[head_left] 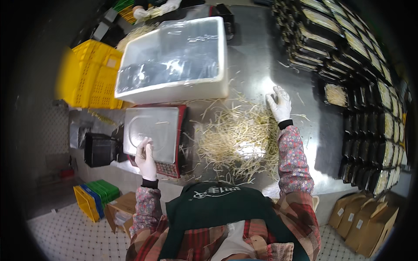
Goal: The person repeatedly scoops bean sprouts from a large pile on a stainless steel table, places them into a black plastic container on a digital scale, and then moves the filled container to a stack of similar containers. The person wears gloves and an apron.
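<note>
A loose heap of pale bean sprouts (217, 135) is spread across the metal table in front of me. My right hand (280, 104), in a white glove, rests at the heap's far right edge with thumb and fingers apart, holding nothing visible. To the left of the sprouts sits a red weighing scale (152, 126) with a flat metal pan; a few stray sprouts lie on it. Over the pan's near left part is my gloved left hand (146, 160), its fingers curled in toward the thumb. Whatever is between those fingertips is too small to make out.
Beyond the scale stands a white foam box (174, 91) lined with clear plastic, beside a yellow crate (93, 74). Black trays (99, 150) are stacked left of the scale. Packed black trays (365, 152) rise at right. A co-worker's gloved hands (170, 6) handle sprouts at the far side.
</note>
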A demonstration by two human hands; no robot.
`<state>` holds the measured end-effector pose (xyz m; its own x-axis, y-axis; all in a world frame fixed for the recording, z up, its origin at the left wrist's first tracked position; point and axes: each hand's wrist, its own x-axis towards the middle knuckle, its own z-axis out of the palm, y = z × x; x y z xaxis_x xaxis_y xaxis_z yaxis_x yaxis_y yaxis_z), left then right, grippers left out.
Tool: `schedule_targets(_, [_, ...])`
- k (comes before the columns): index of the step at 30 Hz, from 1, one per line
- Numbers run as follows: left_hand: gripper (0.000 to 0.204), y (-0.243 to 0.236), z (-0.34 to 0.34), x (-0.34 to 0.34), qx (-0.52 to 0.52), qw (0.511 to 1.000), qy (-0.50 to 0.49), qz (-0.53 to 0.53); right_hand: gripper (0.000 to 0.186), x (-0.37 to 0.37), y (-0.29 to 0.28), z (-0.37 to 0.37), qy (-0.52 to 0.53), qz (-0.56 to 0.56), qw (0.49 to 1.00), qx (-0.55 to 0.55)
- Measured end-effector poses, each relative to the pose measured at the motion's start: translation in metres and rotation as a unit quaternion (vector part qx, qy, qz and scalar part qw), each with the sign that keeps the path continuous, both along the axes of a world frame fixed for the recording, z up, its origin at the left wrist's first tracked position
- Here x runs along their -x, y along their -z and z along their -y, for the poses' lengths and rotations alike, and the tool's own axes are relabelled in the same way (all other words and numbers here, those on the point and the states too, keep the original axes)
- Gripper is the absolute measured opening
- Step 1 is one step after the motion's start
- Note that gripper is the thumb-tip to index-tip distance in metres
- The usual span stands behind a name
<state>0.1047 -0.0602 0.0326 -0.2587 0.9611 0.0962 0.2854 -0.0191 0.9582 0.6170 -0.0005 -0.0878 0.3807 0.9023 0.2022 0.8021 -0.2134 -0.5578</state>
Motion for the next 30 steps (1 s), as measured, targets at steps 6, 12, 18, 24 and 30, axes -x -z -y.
schedule_targets(6, [0.042,-0.015,0.006,0.130,-0.095,0.977,-0.123,-0.143,0.106,0.164,-0.001,-0.032,-0.149,0.069,0.963,0.212])
schedule_targets(12, [0.085,-0.020,0.003,0.314,-0.049,0.803,-0.323,-0.499,0.098,0.238,-0.028,0.055,-0.366,0.130,0.896,0.217])
schedule_targets(18, [0.071,-0.001,-0.037,0.411,0.220,0.761,-0.255,-0.555,0.064,0.233,-0.036,0.019,-0.257,0.000,0.961,0.104])
schedule_targets(24, [0.039,0.025,-0.043,0.441,0.120,0.815,-0.162,-0.543,0.071,0.275,-0.007,-0.051,-0.191,0.082,0.966,0.151])
schedule_targets(30, [0.030,0.011,-0.030,0.463,-0.008,0.893,-0.304,-0.331,0.031,0.319,-0.004,0.048,-0.449,0.079,0.883,0.115])
